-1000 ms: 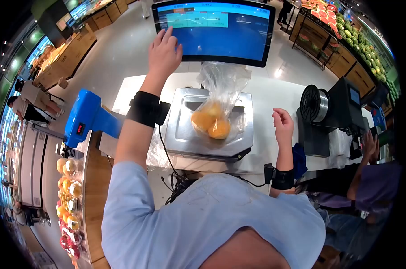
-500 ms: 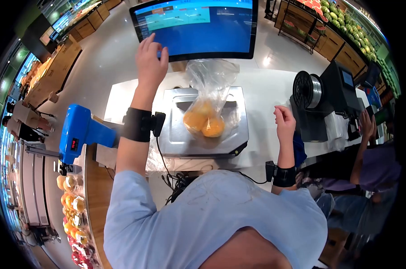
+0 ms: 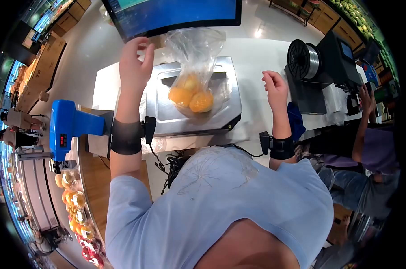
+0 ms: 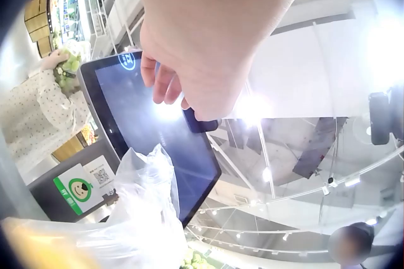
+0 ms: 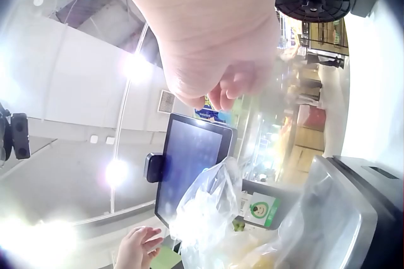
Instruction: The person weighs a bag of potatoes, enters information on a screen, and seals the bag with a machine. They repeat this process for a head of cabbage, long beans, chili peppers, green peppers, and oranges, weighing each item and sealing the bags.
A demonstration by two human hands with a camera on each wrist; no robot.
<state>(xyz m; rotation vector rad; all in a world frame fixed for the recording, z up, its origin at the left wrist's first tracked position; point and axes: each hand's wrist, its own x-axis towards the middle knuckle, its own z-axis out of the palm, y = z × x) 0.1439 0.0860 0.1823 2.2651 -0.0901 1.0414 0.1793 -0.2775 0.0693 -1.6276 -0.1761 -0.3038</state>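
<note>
A clear plastic bag [image 3: 195, 49] with several oranges [image 3: 200, 102] in it sits on the steel weighing scale [image 3: 167, 117]. Behind the scale stands a monitor [image 3: 176, 15], also visible in the left wrist view as a dark blue screen [image 4: 142, 117]. My left hand [image 3: 135, 67] hovers by the monitor's lower left corner, fingers loosely bent and holding nothing. Right of the scale, my right hand [image 3: 275, 89] is held over the white counter [image 3: 256, 58], its fingers loosely curled with nothing in them.
A black label machine with a spool [image 3: 304, 58] stands on the counter's right, a blue device [image 3: 73, 125] at the left. Wrapped fruit [image 3: 75, 197] lies along the left shelf. Cables [image 3: 169, 168] hang below the scale. Another person's hand [image 3: 368, 99] is at far right.
My left hand has come down and back from the screen, where its index finger was extended. The right hand stays loosely curled. The head view has tilted down, and the bag remains on the scale.
</note>
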